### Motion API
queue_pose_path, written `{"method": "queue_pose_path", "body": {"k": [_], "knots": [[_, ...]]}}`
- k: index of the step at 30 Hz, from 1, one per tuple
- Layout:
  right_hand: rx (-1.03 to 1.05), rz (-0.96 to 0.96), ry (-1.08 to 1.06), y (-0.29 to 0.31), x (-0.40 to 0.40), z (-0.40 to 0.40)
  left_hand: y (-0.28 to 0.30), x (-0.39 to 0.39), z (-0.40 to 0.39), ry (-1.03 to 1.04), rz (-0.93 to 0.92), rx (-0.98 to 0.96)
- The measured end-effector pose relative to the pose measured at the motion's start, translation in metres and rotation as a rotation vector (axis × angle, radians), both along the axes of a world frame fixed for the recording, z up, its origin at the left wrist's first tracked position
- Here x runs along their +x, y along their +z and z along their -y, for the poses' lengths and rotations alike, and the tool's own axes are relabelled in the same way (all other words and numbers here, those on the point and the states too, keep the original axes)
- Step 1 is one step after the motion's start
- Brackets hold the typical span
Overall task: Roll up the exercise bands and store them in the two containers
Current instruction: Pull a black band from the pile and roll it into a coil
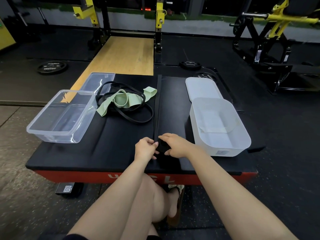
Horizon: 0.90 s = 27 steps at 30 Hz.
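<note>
Both hands meet near the front of a soft black padded bench (110,144). The left hand (146,148) and right hand (174,145) curl their fingers around a small black rolled band (161,146). More bands lie farther back: thin black loops (136,116) tangled with a flat, pale green stretchy band (121,99). A clear plastic box (58,118) sits left, a cloudy white box (220,129) right. Dark rubber gym floor (285,153) lies around.

A black band (161,146), partly rolled, sits pinched between both hands, its free length running away along the tabletop. Black (136,116) and green bands (121,99) lie tangled between a clear container (60,116) and a white container (220,125), both open
</note>
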State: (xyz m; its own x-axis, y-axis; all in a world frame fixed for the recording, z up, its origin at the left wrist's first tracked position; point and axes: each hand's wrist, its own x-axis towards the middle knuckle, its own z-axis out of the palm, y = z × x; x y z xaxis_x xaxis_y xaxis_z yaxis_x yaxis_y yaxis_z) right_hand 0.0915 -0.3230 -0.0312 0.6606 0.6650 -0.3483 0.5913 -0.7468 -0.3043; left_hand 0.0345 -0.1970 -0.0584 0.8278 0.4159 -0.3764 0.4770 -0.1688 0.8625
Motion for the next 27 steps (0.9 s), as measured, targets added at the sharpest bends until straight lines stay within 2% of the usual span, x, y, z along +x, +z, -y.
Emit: {"method": "queue_pose_path", "body": {"k": [5, 9, 12, 17, 21, 27], "knots": [[0.11, -0.039, -0.147, -0.007, -0.009, 0.005, 0.007, 0.0, 0.001, 0.032, -0.038, 0.033], [0.132, 0.255, -0.337, -0.016, -0.027, -0.001, 0.007, 0.001, 0.001, 0.015, -0.053, 0.112], [0.141, 0.313, -0.409, -0.022, -0.031, -0.007, 0.004, 0.002, 0.0, 0.006, -0.043, 0.186], [0.165, 0.365, -0.444, -0.024, -0.033, -0.016, 0.001, 0.001, 0.002, -0.008, -0.021, 0.249], [0.194, 0.317, -0.428, -0.024, -0.031, -0.012, 0.002, 0.0, 0.001, -0.033, -0.033, 0.322], [0.195, 0.25, -0.37, -0.021, -0.026, -0.008, -0.002, 0.0, 0.001, -0.036, 0.095, 0.228]]}}
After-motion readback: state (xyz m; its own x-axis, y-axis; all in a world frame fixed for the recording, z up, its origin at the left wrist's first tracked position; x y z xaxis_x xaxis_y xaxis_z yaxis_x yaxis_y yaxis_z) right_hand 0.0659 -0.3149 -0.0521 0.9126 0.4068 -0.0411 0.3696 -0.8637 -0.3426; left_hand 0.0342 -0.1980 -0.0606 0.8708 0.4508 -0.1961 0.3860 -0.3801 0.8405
